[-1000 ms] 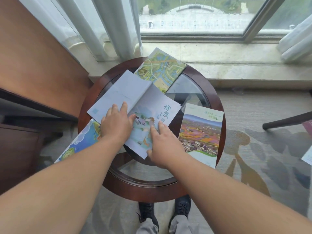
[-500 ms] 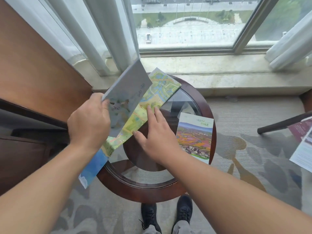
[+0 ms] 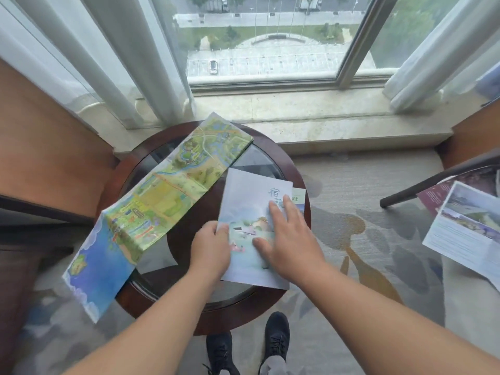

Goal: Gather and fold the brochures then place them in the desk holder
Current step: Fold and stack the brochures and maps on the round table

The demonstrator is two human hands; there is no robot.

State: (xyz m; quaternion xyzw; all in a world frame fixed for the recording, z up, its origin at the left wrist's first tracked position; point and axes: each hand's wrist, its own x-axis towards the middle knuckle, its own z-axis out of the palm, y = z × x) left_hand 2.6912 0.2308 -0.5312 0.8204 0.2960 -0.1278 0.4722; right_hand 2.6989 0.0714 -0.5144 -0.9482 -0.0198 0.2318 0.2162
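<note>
Early-to-mid stage, by the look of it: one pale blue brochure (image 3: 251, 207) is folded shut & lies on the right half of the round table (image 3: 280, 161), stacked on another brochure whose green-white corner (image 3: 299, 196) pokes out at its right edge. The right hand (image 3: 289, 239) lies flat on the cover, fingers straight & spread, pressing it down. The left hand (image 3: 212, 249) has its fingers curled at the brochure's left edge, prob. pinching the fold. Left to do: the long map brochure (image 3: 162, 201) is fully unfolded, running diagonally w/ its blue end hanging past the table's left rim; more leaflets (image 3: 468, 228) lie well apart on the right. No desk holder in view. Room is tight: folding the map needs table space the stack occupies, & the overhang could slip off.
</note>
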